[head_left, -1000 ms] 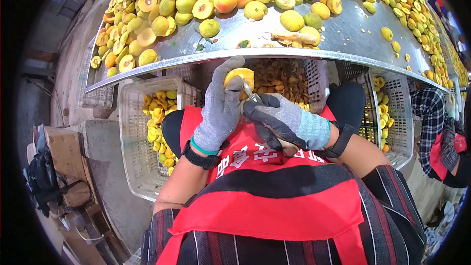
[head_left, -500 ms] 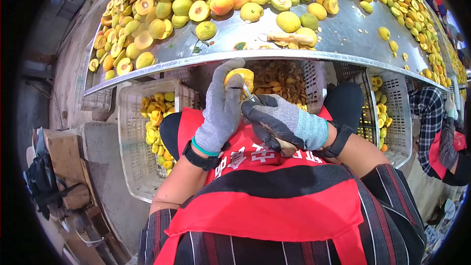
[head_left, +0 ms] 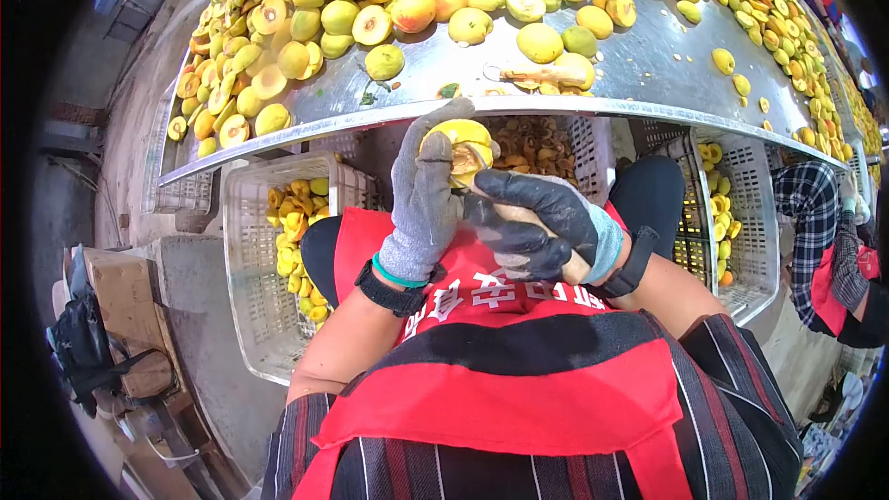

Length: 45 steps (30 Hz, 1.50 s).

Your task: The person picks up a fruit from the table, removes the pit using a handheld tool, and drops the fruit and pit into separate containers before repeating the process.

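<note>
My left hand (head_left: pixel 421 190), in a grey glove, is closed around a yellow peach half (head_left: pixel 466 150) and holds it up just below the table edge. The cut face, with a brownish hollow, is turned toward my right hand. My right hand (head_left: pixel 532 222), in a grey and black glove, is wrapped round the wooden handle (head_left: pixel 579 267) of a tool. The tool's metal end is hidden at the fruit. Both hands are close together over the red apron (head_left: pixel 500 389).
A metal table (head_left: pixel 426 83) carries many halved peaches. Below it stand a left crate (head_left: pixel 250 315) of yellow halves, a middle crate (head_left: pixel 593 143) with brown scraps, and a right crate (head_left: pixel 750 222) with halves. A co-worker in a checked sleeve (head_left: pixel 806 213) sits at the right.
My right hand has turned, so the wooden handle now shows across its fingers. The peach half in my left hand has tilted and its brownish hollow faces me.
</note>
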### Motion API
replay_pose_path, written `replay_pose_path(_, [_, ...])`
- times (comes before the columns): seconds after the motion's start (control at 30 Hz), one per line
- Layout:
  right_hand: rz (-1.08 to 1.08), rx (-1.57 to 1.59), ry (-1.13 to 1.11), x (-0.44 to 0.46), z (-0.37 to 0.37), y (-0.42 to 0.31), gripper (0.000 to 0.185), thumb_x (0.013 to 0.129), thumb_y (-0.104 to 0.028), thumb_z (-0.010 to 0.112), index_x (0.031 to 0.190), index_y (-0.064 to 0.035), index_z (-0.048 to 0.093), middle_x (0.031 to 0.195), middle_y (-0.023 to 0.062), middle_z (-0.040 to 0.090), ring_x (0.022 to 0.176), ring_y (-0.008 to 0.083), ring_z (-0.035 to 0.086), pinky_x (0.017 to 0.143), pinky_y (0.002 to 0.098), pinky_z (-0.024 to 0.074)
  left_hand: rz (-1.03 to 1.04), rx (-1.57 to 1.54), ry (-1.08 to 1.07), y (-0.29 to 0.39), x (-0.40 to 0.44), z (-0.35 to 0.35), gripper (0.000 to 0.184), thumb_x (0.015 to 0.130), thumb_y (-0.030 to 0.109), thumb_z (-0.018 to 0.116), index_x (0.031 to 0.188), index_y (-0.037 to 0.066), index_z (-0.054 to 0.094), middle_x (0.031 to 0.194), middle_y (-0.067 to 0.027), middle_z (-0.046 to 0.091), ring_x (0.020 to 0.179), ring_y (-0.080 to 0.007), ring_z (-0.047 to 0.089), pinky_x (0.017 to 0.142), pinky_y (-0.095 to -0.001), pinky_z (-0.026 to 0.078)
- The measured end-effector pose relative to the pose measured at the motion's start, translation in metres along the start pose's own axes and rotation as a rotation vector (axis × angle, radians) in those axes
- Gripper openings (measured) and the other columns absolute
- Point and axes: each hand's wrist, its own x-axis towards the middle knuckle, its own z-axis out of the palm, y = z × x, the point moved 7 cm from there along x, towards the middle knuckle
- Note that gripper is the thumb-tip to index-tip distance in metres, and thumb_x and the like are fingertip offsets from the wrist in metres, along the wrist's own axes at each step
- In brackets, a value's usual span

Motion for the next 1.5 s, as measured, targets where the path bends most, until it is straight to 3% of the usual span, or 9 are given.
replay_pose_path(0.17, [0.080, 0.130, -0.091, -0.001, 0.000, 0.004, 0.032, 0.094, -0.036, 0.041, 0.086, -0.0080, 0.054, 0.048, -0.0013, 0.039, 0.030, 0.0075, 0.033, 0.029, 0.0197, 0.0253, -0.183, -0.223, -0.008, -0.009, -0.001, 0.005, 0.044, 0.096, 0.036, 0.034, 0.117, -0.001, 0.046, 0.098, -0.0134, 0.060, 0.084, -0.0176, 0.061, 0.073, -0.0271, 0.050])
replay_pose_path(0.23, [-0.160, -0.301, -0.097, -0.002, -0.009, -0.005, 0.021, 0.093, -0.019, 0.044, 0.095, -0.0005, 0.052, 0.066, 0.0067, 0.052, 0.049, 0.0131, 0.051, 0.042, 0.0230, 0.0401, -0.292, -0.299, 0.000, -0.023, -0.005, -0.001, 0.043, 0.096, 0.038, 0.034, 0.115, 0.001, 0.048, 0.095, -0.0125, 0.061, 0.080, -0.0162, 0.060, 0.070, -0.0260, 0.049])
replay_pose_path(0.3, [-0.981, -1.696, -0.145, -0.014, 0.006, -0.007, 0.019, 0.087, -0.011, 0.048, 0.101, 0.0011, 0.053, 0.097, 0.0141, 0.056, 0.089, 0.0265, 0.057, 0.071, 0.0340, 0.0486, -0.398, -0.375, 0.011, -0.038, -0.009, -0.003, 0.043, 0.095, 0.040, 0.035, 0.113, 0.003, 0.049, 0.092, -0.0116, 0.061, 0.076, -0.0149, 0.059, 0.066, -0.0249, 0.048])
replay_pose_path(0.4, [-1.113, -1.654, -0.070, -0.018, 0.006, -0.015, 0.019, 0.089, -0.013, 0.045, 0.097, 0.0014, 0.054, 0.082, 0.0114, 0.057, 0.069, 0.0204, 0.058, 0.057, 0.0287, 0.0472, -0.405, -0.316, 0.015, -0.044, -0.007, -0.005, 0.048, 0.096, 0.042, 0.029, 0.117, 0.003, 0.048, 0.091, -0.0137, 0.062, 0.067, -0.0170, 0.060, 0.053, -0.0253, 0.051])
replay_pose_path(0.47, [-0.266, -0.542, 0.045, -0.014, -0.016, -0.018, 0.015, 0.089, -0.011, 0.044, 0.095, 0.0009, 0.051, 0.064, 0.0076, 0.052, 0.049, 0.0150, 0.050, 0.044, 0.0270, 0.0401, -0.337, -0.222, 0.132, -0.038, -0.005, -0.020, 0.041, 0.096, 0.038, 0.031, 0.111, 0.005, 0.049, 0.089, -0.0118, 0.062, 0.060, -0.0139, 0.056, 0.048, -0.0226, 0.045])
replay_pose_path(0.83, [-0.273, -0.669, 0.508, -0.051, -0.079, -0.029, 0.051, 0.092, -0.050, 0.037, 0.072, -0.0053, 0.051, 0.048, 0.0044, 0.044, 0.033, 0.0135, 0.039, 0.031, 0.0260, 0.0311, -0.012, 1.585, 0.075, 0.055, -0.006, -0.197, 0.036, 0.088, 0.022, 0.054, 0.117, 0.000, 0.051, 0.109, -0.0156, 0.058, 0.100, -0.0244, 0.055, 0.086, -0.0324, 0.043])
replay_pose_path(0.97, [-0.235, -0.521, 0.407, -0.040, -0.074, -0.027, 0.055, 0.091, -0.054, 0.035, 0.074, -0.0045, 0.052, 0.050, 0.0065, 0.046, 0.034, 0.0150, 0.043, 0.032, 0.0268, 0.0345, -0.253, 1.088, 0.054, 0.022, 0.084, -0.146, 0.048, 0.082, 0.025, 0.062, 0.122, 0.002, 0.049, 0.113, -0.0191, 0.057, 0.105, -0.0267, 0.054, 0.089, -0.0329, 0.041])
replay_pose_path(1.23, [-0.269, -0.684, 0.471, -0.053, -0.060, -0.029, 0.039, 0.093, -0.040, 0.042, 0.085, -0.0035, 0.051, 0.053, 0.0054, 0.048, 0.039, 0.0132, 0.045, 0.036, 0.0252, 0.0364, -0.191, 1.528, -0.279, -0.059, 0.149, -0.089, 0.055, 0.069, 0.024, 0.071, 0.116, 0.003, 0.050, 0.101, -0.0214, 0.058, 0.099, -0.0326, 0.056, 0.082, -0.0401, 0.045])
replay_pose_path(1.5, [-0.299, -0.878, 0.461, -0.026, -0.009, -0.055, 0.026, 0.089, -0.030, 0.052, 0.093, -0.0050, 0.050, 0.058, 0.0054, 0.052, 0.040, 0.0132, 0.051, 0.035, 0.0247, 0.0392, -0.339, -0.764, -0.053, -0.008, 0.053, -0.041, 0.052, 0.081, 0.016, 0.054, 0.127, -0.001, 0.038, 0.122, -0.0173, 0.049, 0.112, -0.0318, 0.050, 0.092, -0.0435, 0.043])
